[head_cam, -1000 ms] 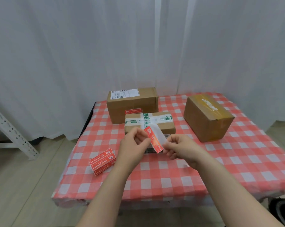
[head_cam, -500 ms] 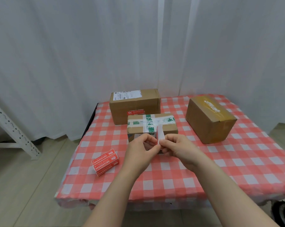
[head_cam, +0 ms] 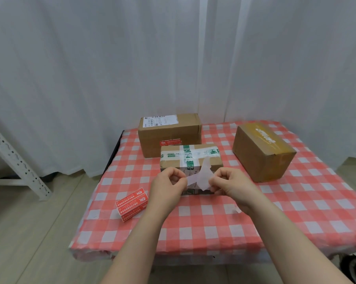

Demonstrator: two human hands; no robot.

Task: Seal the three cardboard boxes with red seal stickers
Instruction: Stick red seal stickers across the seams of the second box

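Note:
Three cardboard boxes stand on the checked table. The back box [head_cam: 169,132] carries a white label and a red seal sticker [head_cam: 170,142] on its front face. The middle box [head_cam: 211,158], wrapped in green-printed tape, sits just behind my hands. The right box [head_cam: 261,152] has yellowish tape on top. My left hand [head_cam: 167,187] and my right hand [head_cam: 230,183] both pinch a seal sticker [head_cam: 199,178] in front of the middle box; only white faces show, spreading apart into a Y shape.
A small stack of red seal stickers [head_cam: 132,203] lies on the red-and-white checked tablecloth [head_cam: 203,222] at the front left. White curtains hang behind the table. A white perforated metal frame [head_cam: 13,160] stands on the floor at the left.
The sticker's red face has turned out of sight and only white shows. My hands have drawn slightly apart, and the white paper now spreads between them.

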